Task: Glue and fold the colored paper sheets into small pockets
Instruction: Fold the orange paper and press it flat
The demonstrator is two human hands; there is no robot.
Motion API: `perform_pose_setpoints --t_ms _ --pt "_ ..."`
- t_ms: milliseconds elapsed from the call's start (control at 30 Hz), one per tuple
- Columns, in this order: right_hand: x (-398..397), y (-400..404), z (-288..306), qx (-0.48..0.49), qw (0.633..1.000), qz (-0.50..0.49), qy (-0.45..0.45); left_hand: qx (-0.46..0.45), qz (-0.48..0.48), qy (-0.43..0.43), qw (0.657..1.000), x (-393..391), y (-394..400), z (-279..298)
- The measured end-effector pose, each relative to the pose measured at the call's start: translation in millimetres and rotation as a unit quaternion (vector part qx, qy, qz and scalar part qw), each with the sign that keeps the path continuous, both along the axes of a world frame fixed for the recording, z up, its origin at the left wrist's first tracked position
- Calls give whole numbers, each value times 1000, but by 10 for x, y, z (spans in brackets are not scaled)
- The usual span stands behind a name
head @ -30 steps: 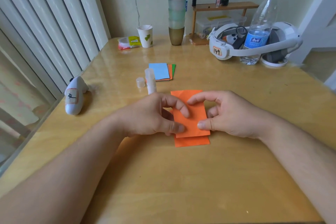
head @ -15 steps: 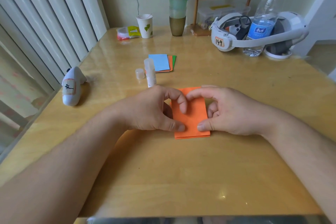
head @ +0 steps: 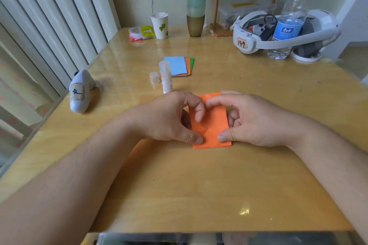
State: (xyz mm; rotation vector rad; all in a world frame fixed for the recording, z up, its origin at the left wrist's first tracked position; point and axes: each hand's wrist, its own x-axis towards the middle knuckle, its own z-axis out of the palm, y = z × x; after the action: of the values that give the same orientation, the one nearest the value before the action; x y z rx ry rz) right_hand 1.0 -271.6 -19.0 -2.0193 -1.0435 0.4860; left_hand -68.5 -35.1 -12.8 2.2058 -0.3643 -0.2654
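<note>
Both hands on orange paper

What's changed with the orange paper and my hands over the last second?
The upper flap of the orange paper has come down over the lower layer: a second ago a strip of that layer showed below it, now the near edges almost meet. The left hand and right hand have stayed on it, thumbs pressing near the bottom edge. The glue stick, its cap and the paper stack have not moved.
</note>
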Motion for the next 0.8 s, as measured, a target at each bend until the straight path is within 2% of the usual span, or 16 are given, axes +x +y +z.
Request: perform_pose_setpoints --t_ms 500,800 --pt "6 -8 -1 -13 1000 1 -13 21 2 -26 999 8 -14 -3" --pt "-5 9 5 -25 999 5 -39 65 -3 -48 997 12 -8 1"
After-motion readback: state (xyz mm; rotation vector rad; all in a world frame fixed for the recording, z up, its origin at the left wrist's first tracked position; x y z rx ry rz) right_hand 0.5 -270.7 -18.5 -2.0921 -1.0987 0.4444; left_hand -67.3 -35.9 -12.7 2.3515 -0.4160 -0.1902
